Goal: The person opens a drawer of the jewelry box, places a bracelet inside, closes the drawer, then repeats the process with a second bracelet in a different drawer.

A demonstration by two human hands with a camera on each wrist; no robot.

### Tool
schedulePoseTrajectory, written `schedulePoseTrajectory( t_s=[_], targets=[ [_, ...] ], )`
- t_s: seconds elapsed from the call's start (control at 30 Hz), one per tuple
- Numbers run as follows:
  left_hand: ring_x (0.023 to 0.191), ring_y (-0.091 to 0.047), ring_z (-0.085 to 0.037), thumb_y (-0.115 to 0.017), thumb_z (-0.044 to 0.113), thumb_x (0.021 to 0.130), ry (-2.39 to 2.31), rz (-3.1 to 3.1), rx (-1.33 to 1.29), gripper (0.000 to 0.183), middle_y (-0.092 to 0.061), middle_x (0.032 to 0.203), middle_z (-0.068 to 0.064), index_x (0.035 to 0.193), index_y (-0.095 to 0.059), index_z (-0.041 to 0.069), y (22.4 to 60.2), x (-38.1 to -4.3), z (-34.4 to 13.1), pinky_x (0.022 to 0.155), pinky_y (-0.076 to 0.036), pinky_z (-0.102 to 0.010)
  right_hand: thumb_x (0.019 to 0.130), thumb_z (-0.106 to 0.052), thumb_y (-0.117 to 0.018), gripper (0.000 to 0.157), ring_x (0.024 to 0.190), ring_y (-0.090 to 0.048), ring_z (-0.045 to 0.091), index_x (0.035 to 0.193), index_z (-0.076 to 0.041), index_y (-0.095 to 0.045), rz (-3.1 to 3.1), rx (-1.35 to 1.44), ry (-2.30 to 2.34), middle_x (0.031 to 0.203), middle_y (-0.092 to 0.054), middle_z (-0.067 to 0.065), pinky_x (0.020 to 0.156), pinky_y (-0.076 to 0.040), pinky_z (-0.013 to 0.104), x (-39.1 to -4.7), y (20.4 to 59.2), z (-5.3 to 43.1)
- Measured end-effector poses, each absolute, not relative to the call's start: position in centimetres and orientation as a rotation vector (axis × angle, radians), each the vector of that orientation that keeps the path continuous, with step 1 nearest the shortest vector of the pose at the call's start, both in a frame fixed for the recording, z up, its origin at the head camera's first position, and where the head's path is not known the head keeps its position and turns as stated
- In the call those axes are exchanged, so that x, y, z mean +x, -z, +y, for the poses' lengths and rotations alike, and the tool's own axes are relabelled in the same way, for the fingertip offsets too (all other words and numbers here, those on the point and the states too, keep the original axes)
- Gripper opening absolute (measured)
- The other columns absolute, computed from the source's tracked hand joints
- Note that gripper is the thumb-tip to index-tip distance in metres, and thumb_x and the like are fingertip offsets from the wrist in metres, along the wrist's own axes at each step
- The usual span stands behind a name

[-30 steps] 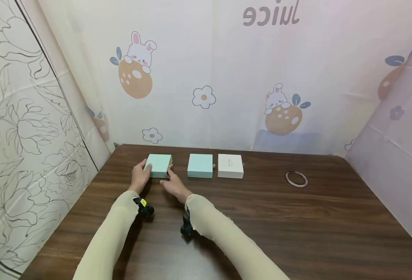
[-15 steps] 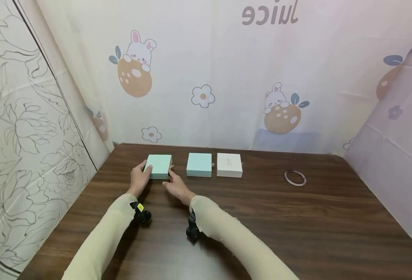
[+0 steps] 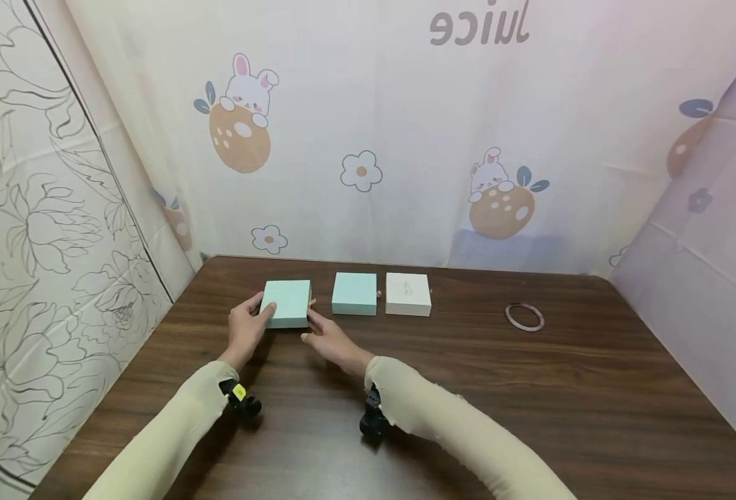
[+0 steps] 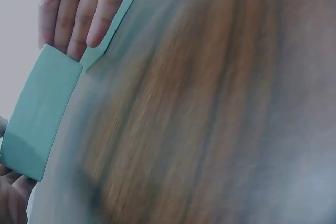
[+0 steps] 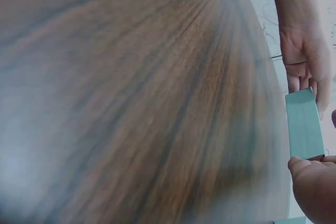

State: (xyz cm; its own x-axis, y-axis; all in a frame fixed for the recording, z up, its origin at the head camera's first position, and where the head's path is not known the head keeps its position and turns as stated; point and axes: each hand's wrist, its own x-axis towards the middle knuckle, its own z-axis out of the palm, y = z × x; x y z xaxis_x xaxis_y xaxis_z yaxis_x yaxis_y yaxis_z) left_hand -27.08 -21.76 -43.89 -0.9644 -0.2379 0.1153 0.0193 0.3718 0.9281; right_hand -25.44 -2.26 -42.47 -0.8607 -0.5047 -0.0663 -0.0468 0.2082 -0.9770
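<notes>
pale cloth with line-drawn flowers (image 3: 62,208) hangs down the left of the frame, beside a dark wooden table (image 3: 580,417) that fills the lower part. left of centre, the left hand (image 3: 243,333) grips the mint box (image 3: 285,303) by its left side, thumb over the top edge and fingers along the side wall. opposite it, the right hand (image 3: 338,347) pinches the box near its front right corner, just by a small ribbon tab (image 3: 313,301); holding from both sides probably keeps the box level and steady. whether it rests on the wood, i cannot tell. near the middle of the frame sits a pale blue box (image 3: 354,292), then, just beside it, a white box (image 3: 408,293), perhaps lined up to keep them in easy reach. right of centre, a thin ring (image 3: 525,329) lies flat, well apart from the boxes.
</notes>
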Motion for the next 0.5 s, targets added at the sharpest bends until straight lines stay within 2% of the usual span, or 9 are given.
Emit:
schedulePoseTrajectory(
  t_s=[0.13,0.37,0.5],
  targets=[
    [0.121,-0.052,-0.028,-0.064,0.02,0.093,1.654,-2.381,0.191,0.05,-0.052,0.134,-0.021,0.135,-0.05,-0.004,43.4,-26.3,-20.4,0.094,-0.045,-0.039,0.099,-0.006,-0.048,0.056,0.138,-0.029,0.027,0.15,-0.002,-0.024,2.111,-0.503,1.722,0.152,-0.026,0.017,0.107,-0.03,0.04,-24.6,42.2,-0.7],
    [0.119,-0.054,-0.026,-0.067,0.017,0.091,1.696,-2.377,0.164,0.049,-0.054,0.132,-0.019,0.133,-0.053,-0.004,42.6,-24.9,-18.3,0.088,-0.047,-0.029,0.1,-0.002,-0.045,0.049,0.134,-0.035,0.028,0.146,0.004,-0.03,2.139,-0.529,1.752,0.147,-0.034,0.021,0.103,-0.037,0.037,-23.1,42.1,1.6],
    [0.117,-0.055,-0.026,-0.069,0.014,0.089,1.712,-2.351,0.161,0.048,-0.056,0.129,-0.02,0.13,-0.055,-0.005,42.2,-24.3,-17.2,0.085,-0.047,-0.024,0.098,0.001,-0.049,0.046,0.129,-0.042,0.031,0.141,0.009,-0.037,2.16,-0.539,1.793,0.142,-0.041,0.024,0.098,-0.042,0.035,-22.3,41.5,2.8]
  ],
)
